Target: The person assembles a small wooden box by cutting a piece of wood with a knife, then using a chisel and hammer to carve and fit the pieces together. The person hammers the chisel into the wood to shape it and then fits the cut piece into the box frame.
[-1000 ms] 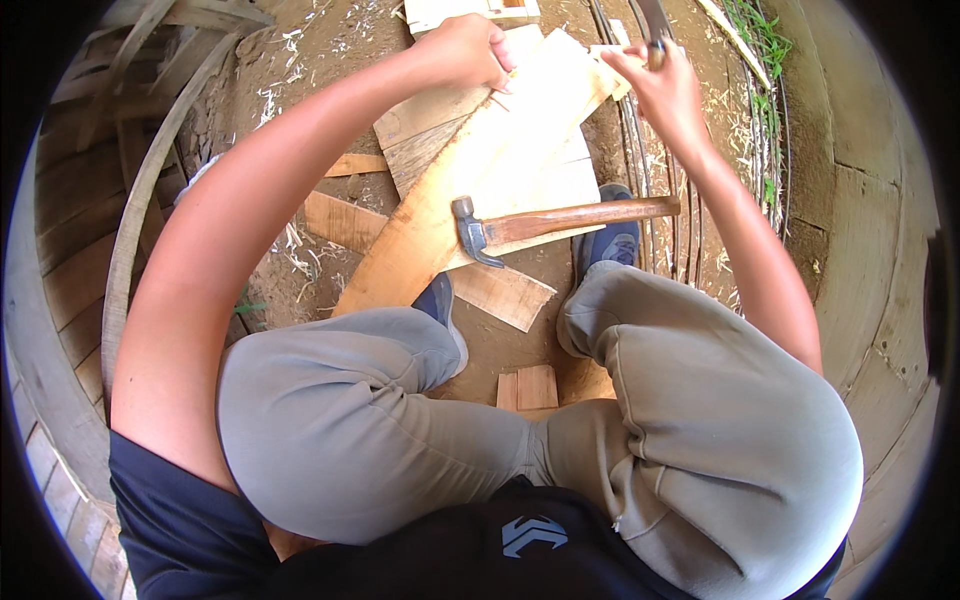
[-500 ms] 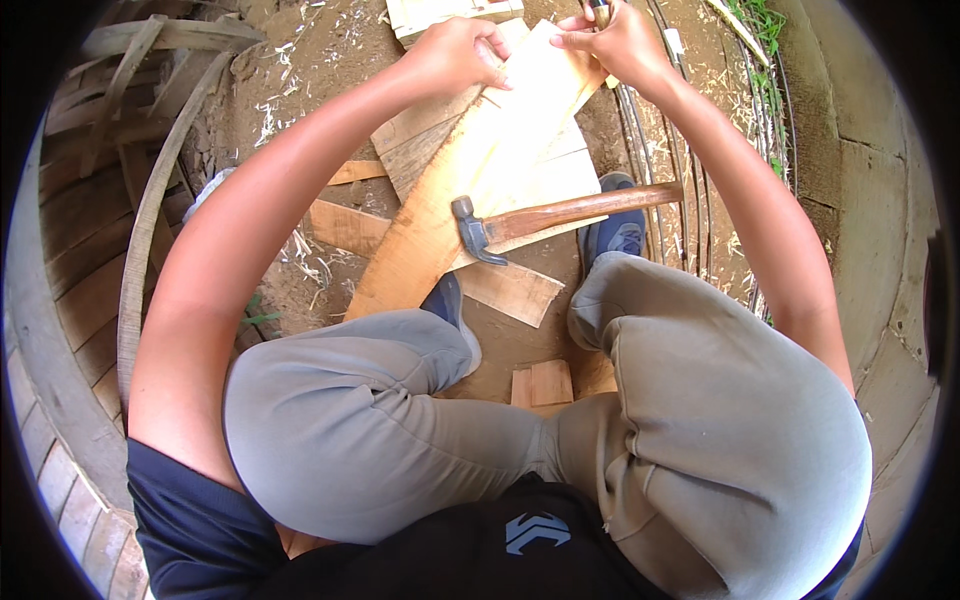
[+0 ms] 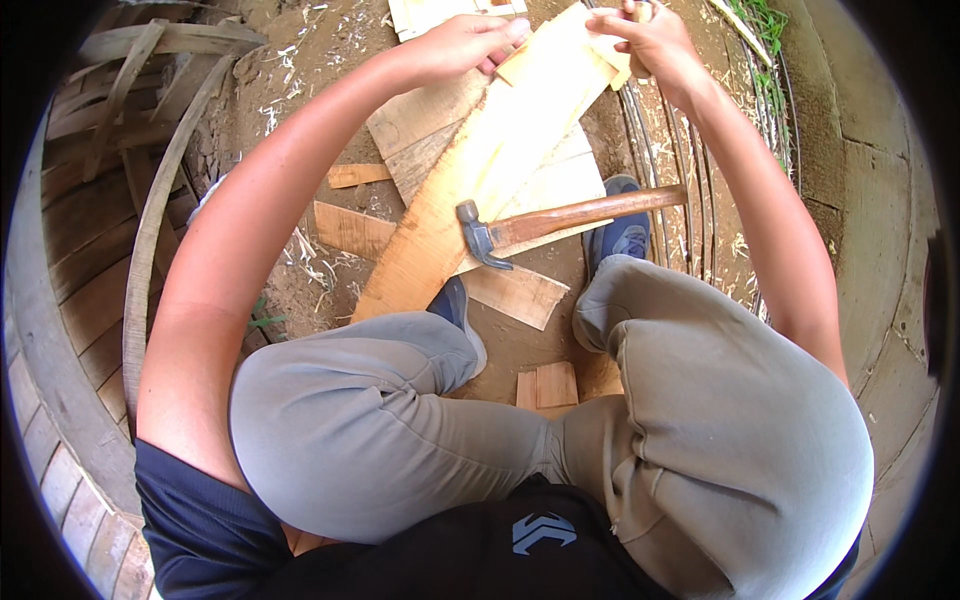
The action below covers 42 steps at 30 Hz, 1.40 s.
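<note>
A long pale wooden board (image 3: 440, 215) slants away from my left knee to the top of the view, over other planks. At its far left edge is my left hand (image 3: 475, 48), fingers curled and thumb forward; whatever they pinch, I cannot make out. My right hand (image 3: 650, 45) is closed around a short-handled tool (image 3: 641, 11) at the far right side of the board. The tool's working end is out of sight, and the index finger reaches toward the board. A claw hammer (image 3: 570, 222) with a brown wooden handle lies across the board's nearer part.
Wider planks (image 3: 425, 130) lie under the board, with a short offcut (image 3: 520, 292) near my shoes. Dark rods or cables (image 3: 690, 190) run along the ground at right. A curved wooden frame (image 3: 150, 200) stands at left. Shavings (image 3: 315, 265) litter the dirt.
My left hand has moved up and slightly right, its thumb now stretched forward. My right hand has shifted right and turned, with its tool. The hammer stays on the board.
</note>
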Motion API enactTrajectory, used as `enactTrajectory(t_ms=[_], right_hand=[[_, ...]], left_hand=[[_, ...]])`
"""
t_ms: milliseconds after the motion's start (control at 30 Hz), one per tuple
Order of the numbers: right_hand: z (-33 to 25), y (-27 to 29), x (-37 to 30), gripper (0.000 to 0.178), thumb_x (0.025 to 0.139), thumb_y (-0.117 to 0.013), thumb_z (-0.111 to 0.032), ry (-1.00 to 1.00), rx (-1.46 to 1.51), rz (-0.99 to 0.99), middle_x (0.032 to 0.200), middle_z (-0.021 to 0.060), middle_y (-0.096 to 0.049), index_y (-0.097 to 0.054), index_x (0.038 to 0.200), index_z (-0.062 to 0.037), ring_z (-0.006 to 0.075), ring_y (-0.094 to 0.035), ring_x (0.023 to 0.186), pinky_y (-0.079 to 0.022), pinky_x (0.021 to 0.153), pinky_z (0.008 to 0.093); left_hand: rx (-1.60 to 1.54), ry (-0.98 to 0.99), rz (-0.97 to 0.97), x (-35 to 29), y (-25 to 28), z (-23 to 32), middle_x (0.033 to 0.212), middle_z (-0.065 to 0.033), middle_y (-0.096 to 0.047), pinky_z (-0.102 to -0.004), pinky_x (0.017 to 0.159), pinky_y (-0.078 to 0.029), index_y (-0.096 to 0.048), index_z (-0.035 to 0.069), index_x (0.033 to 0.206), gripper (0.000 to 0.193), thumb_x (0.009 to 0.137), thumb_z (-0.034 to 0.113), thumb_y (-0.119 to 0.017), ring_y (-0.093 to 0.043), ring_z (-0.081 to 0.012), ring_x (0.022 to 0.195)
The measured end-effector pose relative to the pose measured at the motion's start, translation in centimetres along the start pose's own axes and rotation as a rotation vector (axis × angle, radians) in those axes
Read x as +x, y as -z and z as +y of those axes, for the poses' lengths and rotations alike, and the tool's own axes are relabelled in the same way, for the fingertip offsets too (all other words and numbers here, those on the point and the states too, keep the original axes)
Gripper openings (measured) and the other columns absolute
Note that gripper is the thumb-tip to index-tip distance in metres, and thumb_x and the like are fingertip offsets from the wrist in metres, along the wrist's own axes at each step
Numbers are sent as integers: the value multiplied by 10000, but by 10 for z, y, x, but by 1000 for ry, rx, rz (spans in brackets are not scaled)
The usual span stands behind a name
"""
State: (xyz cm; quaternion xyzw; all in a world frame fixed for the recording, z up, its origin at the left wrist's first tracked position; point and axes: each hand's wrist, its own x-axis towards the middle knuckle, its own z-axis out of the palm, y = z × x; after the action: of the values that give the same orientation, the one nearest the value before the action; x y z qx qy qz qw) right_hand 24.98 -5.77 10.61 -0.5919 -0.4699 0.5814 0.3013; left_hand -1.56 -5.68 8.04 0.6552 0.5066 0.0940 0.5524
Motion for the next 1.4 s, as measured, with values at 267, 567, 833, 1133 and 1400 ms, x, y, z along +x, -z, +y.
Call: enactTrajectory(t_ms=[267, 567, 833, 1133, 1400], right_hand=[[28, 41, -9, 296, 867, -832, -176, 5, -20, 21, 915, 25, -671, -572, 971, -78, 48, -602, 764, -490, 703, 185], [52, 34, -1, 357, 832, -869, -162, 44, -188, -15, 836, -12, -649, -531, 938, -115, 52, -584, 699, -468, 646, 215], [71, 24, -2, 314, 827, -876, -208, 184, -311, 21, 850, -8, -662, -602, 919, -86, 60, -581, 739, -459, 665, 247], [57, 15, -14, 350, 826, -882, -225, 34, -291, 40, 886, 40, -697, -608, 973, -64, 99, -674, 811, -503, 703, 245], [73, 10, -15, 316, 851, -857, -190, 74, -108, 85, 904, 33, -696, -605, 983, -52, 114, -688, 847, -540, 754, 265]], left_hand=[[208, -168, -117, 16, 7, -15, 1011, -41, -635, -376, 875, -497, -656, 78, 1232, 408, 912, 295, -783, -601, -176, 875], [299, -432, 55, 20, -8, -17, 882, -107, -703, -376, 698, -551, -720, 15, 959, 157, 824, 94, -731, -673, -241, 746], [475, -579, 126, 21, -37, -11, 1012, -138, -661, -392, 881, -532, -687, 58, 1160, 359, 861, 235, -775, -657, -273, 989], [435, -399, -21, 11, -34, 12, 1114, -146, -608, -413, 944, -513, -660, 116, 1218, 516, 788, 319, -860, -625, -299, 1082], [424, -455, 19, 20, -37, 7, 1072, -178, -608, -454, 931, -511, -631, 141, 1241, 679, 638, 244, -926, -610, -357, 1059]])
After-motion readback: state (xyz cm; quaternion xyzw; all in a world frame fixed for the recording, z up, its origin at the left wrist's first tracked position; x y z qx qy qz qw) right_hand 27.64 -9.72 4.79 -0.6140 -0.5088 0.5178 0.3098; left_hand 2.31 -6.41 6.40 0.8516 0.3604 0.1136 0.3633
